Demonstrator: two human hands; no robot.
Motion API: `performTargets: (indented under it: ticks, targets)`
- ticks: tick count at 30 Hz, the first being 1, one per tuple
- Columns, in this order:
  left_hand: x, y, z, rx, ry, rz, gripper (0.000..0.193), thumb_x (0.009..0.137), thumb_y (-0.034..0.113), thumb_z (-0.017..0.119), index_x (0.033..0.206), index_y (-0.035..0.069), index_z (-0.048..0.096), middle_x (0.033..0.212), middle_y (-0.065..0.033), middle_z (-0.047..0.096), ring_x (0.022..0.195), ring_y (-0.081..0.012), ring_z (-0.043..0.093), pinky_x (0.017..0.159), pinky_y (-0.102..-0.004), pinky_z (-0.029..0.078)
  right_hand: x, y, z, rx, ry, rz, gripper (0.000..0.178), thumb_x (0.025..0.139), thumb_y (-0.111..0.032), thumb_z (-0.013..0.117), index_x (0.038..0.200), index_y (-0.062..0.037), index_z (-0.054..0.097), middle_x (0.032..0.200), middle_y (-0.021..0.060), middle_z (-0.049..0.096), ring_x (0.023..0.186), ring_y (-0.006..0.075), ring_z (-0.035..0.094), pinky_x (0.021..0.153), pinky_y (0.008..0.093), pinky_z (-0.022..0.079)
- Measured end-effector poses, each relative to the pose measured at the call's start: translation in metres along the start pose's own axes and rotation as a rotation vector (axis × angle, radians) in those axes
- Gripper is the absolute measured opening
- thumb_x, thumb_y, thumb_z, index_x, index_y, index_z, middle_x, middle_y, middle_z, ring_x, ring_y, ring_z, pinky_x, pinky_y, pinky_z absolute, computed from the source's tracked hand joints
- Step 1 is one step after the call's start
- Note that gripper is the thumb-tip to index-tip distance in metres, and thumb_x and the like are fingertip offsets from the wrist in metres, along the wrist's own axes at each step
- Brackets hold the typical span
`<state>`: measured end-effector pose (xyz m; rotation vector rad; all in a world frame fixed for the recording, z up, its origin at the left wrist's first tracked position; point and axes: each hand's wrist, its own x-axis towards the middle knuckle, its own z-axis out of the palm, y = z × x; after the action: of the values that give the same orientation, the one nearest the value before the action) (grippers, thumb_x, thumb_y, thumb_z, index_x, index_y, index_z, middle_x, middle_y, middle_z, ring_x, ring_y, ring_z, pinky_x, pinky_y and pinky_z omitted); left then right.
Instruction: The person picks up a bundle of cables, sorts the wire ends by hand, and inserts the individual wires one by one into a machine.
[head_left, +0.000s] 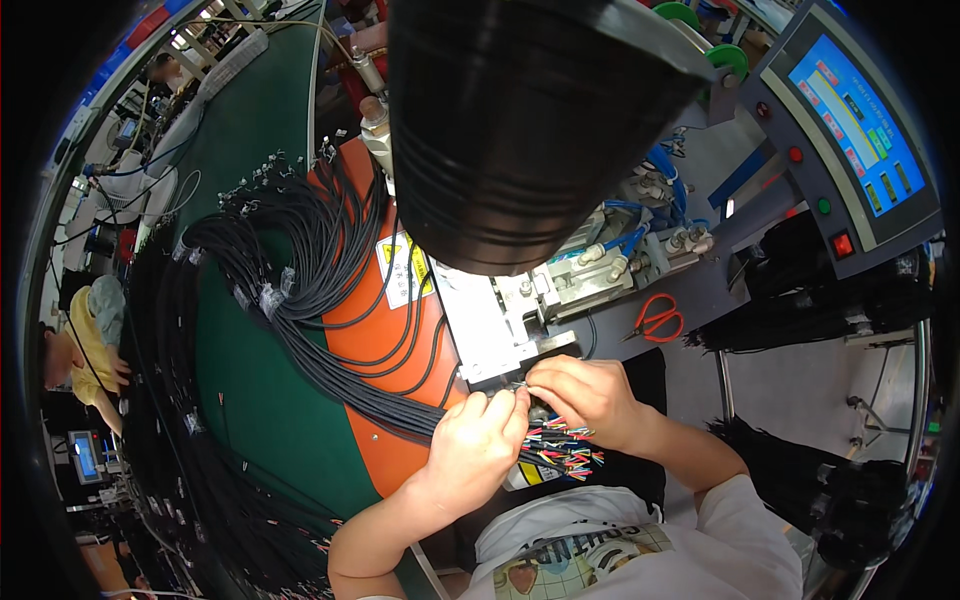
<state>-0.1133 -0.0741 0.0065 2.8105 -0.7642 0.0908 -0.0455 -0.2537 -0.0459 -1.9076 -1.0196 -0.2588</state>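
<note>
My left hand [478, 440] is closed, its thumb and finger pinching the end of a cable just in front of the machine's metal head [520, 320]. My right hand [592, 398] meets it there, fingertips pressed together on the cable's thin wires, which are mostly hidden by the fingers. Beneath my left hand runs a thick bundle of black cables [340, 375]. Its stripped ends, with red, white, blue and yellow wires [570, 455], fan out below my right hand. The bundle lies over an orange board [380, 465].
A large black cylinder [520, 130] hangs over the machine. Red-handled scissors [657, 318] lie to its right. A control panel with a lit screen [855, 125] stands at the far right. More black cables [170, 400] hang at left beside a green mat [235, 350]. Another person [92, 340] sits at far left.
</note>
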Motion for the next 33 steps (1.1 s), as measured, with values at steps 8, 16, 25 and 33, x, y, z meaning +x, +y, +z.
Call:
performTargets:
  ticks: [8, 16, 25, 33]
  targets:
    - [0.002, 0.001, -0.003, -0.008, -0.008, -0.036, 0.041, 0.072, 0.01, 0.06, 0.111, -0.002, 0.062, 0.083, -0.0061, 0.051, 0.074, -0.0198, 0.055, 0.064, -0.0312, 0.048, 0.001, -0.001, -0.002, 0.037, -0.159, 0.252, 0.01, 0.082, -0.006, 0.068, 0.086, 0.0006, 0.062, 0.075, 0.0096, 0.064, 0.058, 0.0198, 0.063, 0.051, 0.03, 0.049]
    - [-0.029, -0.011, 0.001, -0.212, 0.188, -0.194, 0.043, 0.057, -0.004, 0.065, 0.1, -0.002, 0.065, 0.093, -0.0115, 0.057, 0.077, -0.0279, 0.055, 0.069, -0.0375, 0.047, -0.005, -0.001, 0.006, 0.218, -0.126, 0.504, 0.008, 0.086, -0.009, 0.063, 0.088, -0.0009, 0.061, 0.071, 0.0133, 0.063, 0.057, 0.0222, 0.063, 0.053, 0.0334, 0.046]
    - [-0.021, -0.015, -0.002, -0.437, 0.248, -0.058, 0.036, 0.063, 0.009, 0.073, 0.097, -0.001, 0.065, 0.085, -0.0115, 0.061, 0.072, -0.0262, 0.06, 0.064, -0.0367, 0.046, -0.009, -0.015, -0.005, 0.591, -0.143, 0.312, 0.021, 0.083, 0.005, 0.065, 0.103, 0.0014, 0.066, 0.099, 0.0068, 0.062, 0.075, 0.0073, 0.06, 0.057, 0.0216, 0.047]
    - [-0.02, -0.025, 0.003, -0.592, 0.3, -0.099, 0.04, 0.056, 0.017, 0.082, 0.09, 0.003, 0.066, 0.075, -0.0106, 0.067, 0.062, -0.0265, 0.064, 0.058, -0.0337, 0.047, -0.008, -0.025, 0.007, 1.053, 0.014, 0.5, 0.018, 0.094, 0.0, 0.054, 0.11, 0.0065, 0.059, 0.101, 0.0097, 0.061, 0.064, 0.0052, 0.059, 0.056, 0.018, 0.046]
